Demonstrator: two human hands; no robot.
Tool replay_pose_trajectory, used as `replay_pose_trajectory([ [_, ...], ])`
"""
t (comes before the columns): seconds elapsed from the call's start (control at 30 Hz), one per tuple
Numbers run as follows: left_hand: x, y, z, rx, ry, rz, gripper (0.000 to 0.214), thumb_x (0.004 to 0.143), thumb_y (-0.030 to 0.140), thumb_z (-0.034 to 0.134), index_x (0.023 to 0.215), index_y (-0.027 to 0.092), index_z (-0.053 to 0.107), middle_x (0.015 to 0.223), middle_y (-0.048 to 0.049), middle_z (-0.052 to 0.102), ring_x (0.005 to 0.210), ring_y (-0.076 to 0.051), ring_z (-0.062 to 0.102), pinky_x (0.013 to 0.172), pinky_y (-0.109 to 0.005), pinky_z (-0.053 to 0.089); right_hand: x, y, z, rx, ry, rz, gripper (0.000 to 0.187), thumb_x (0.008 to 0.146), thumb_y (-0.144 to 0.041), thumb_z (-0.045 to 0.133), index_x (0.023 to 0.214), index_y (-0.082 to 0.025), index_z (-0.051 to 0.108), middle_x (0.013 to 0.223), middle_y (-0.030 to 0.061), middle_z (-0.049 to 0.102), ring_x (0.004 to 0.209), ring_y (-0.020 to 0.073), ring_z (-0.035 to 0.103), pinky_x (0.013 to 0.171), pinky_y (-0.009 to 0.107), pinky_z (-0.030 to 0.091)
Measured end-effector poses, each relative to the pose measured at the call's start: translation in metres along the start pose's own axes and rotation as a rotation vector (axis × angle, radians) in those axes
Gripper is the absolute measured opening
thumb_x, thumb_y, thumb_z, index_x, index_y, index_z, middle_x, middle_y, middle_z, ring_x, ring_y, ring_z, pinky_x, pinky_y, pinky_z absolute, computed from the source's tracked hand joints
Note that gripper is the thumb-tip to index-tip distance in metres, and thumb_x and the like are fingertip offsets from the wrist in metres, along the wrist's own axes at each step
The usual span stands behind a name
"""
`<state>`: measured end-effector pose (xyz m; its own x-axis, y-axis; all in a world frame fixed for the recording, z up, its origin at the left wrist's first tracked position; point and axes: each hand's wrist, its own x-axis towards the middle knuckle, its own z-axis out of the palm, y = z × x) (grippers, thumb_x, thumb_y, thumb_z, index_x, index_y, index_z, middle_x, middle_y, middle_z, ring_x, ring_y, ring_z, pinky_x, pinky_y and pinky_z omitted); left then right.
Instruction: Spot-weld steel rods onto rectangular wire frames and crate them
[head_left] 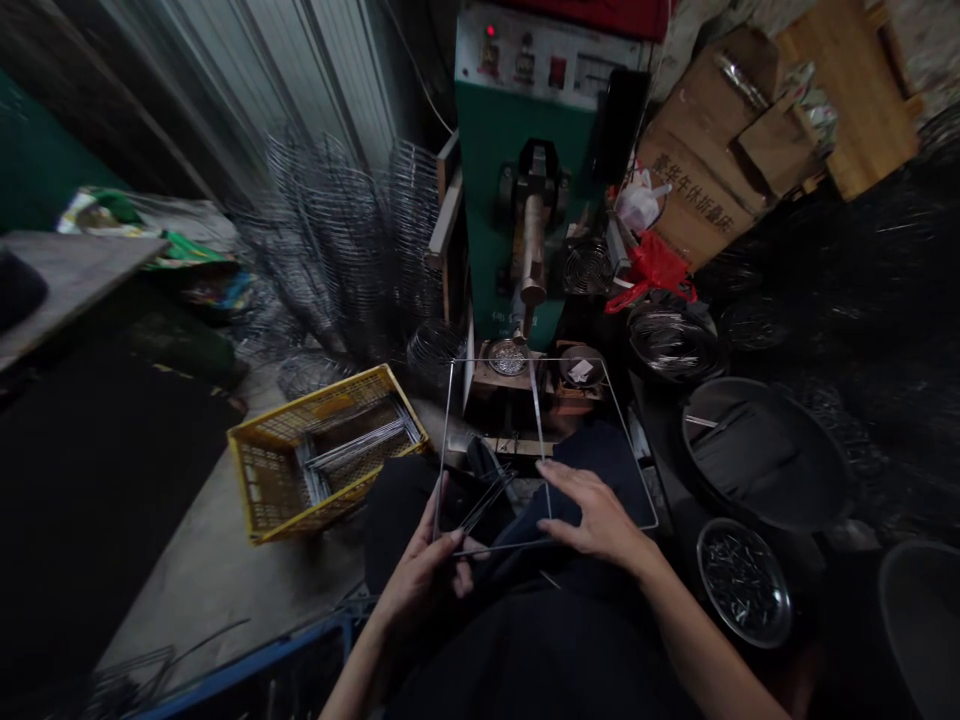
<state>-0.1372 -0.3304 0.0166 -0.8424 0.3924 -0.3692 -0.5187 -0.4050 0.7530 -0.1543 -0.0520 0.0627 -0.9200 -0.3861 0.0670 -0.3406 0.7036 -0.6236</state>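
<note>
My left hand (429, 565) is closed around the near left corner of a rectangular metal wire frame (447, 420), held over my lap. Several thin wires (487, 497) stick out from the same hand, angled up to the right. A straight metal crossbar (538, 410) runs down the middle of the frame. With thumb and fingertips, my right hand (600, 512) grips this bar near its lower end. The frame's far side lies just before the green welding-type machine (487, 200), below its electrode arm (533, 250).
A yellow crate (241, 480) with metal rods stands left. Bowls of small parts sit under the electrode (508, 357) and at lower right (744, 582). A wide dark basin (772, 460) is on the right. Wire racks (330, 220) are stacked behind, and a cardboard box (690, 170) leans at back right.
</note>
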Motion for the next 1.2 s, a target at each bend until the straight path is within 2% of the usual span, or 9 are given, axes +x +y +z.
replay_pose_trajectory([
  [0.07, -0.001, 0.000, -0.002, -0.007, -0.010, 0.009, 0.095, 0.089, 0.028, 0.061, 0.151, 0.034, -0.010, 0.080, -0.0104, 0.073, 0.042, -0.016, 0.060, 0.039, -0.023, 0.047, -0.003, 0.003, -0.002, -0.098, 0.105, 0.109, 0.066, 0.083, -0.040, 0.066, 0.143, -0.023, 0.045, 0.140, 0.0103, 0.053, 0.130, 0.0278, 0.049, 0.105, 0.047, 0.042],
  [0.13, -0.002, 0.001, -0.003, -0.006, -0.020, 0.012, 0.095, 0.089, 0.028, 0.060, 0.151, 0.035, -0.011, 0.080, -0.0108, 0.073, 0.043, -0.017, 0.061, 0.038, -0.022, 0.046, -0.006, 0.004, -0.005, -0.131, 0.154, 0.169, 0.065, 0.084, -0.040, 0.066, 0.143, -0.021, 0.046, 0.140, 0.0105, 0.053, 0.130, 0.0275, 0.049, 0.107, 0.046, 0.041],
  [0.27, -0.003, 0.003, 0.001, -0.007, -0.020, 0.027, 0.094, 0.091, 0.027, 0.058, 0.151, 0.033, -0.013, 0.078, -0.0108, 0.073, 0.042, -0.016, 0.060, 0.039, -0.022, 0.047, -0.011, -0.005, -0.006, 0.006, 0.000, 0.078, 0.071, 0.084, -0.038, 0.067, 0.147, -0.023, 0.039, 0.147, 0.0057, 0.045, 0.134, 0.0220, 0.045, 0.111, 0.038, 0.038],
  [0.4, -0.005, 0.009, 0.007, -0.008, -0.018, 0.035, 0.094, 0.090, 0.027, 0.059, 0.151, 0.032, -0.012, 0.076, -0.0095, 0.073, 0.041, -0.016, 0.059, 0.039, -0.021, 0.047, -0.012, -0.012, -0.007, 0.071, -0.091, 0.063, 0.075, 0.082, -0.036, 0.070, 0.148, -0.028, 0.036, 0.148, 0.0028, 0.044, 0.134, 0.0215, 0.044, 0.111, 0.037, 0.039],
  [0.73, -0.011, 0.015, 0.011, -0.016, 0.011, 0.043, 0.098, 0.088, 0.026, 0.062, 0.151, 0.031, -0.014, 0.078, -0.0103, 0.073, 0.042, -0.016, 0.061, 0.040, -0.021, 0.046, -0.012, -0.013, -0.003, 0.036, -0.151, 0.037, 0.085, 0.074, -0.027, 0.077, 0.148, -0.030, 0.035, 0.148, 0.0021, 0.044, 0.133, 0.0230, 0.045, 0.111, 0.036, 0.039],
  [0.9, -0.013, 0.017, 0.012, -0.001, 0.019, 0.043, 0.099, 0.088, 0.027, 0.061, 0.151, 0.030, -0.015, 0.080, -0.0104, 0.073, 0.042, -0.015, 0.060, 0.041, -0.021, 0.046, -0.012, -0.009, 0.000, 0.009, -0.143, 0.045, 0.084, 0.074, -0.026, 0.077, 0.148, -0.029, 0.036, 0.147, 0.0012, 0.045, 0.133, 0.0213, 0.046, 0.111, 0.035, 0.039],
  [1.2, -0.010, 0.016, 0.013, -0.006, -0.018, 0.069, 0.097, 0.088, 0.026, 0.061, 0.151, 0.033, -0.012, 0.080, -0.0096, 0.073, 0.042, -0.016, 0.061, 0.041, -0.021, 0.046, -0.009, -0.012, -0.007, -0.007, -0.152, 0.043, 0.083, 0.075, -0.025, 0.076, 0.147, -0.031, 0.037, 0.147, 0.0014, 0.045, 0.132, 0.0228, 0.046, 0.110, 0.037, 0.040],
])
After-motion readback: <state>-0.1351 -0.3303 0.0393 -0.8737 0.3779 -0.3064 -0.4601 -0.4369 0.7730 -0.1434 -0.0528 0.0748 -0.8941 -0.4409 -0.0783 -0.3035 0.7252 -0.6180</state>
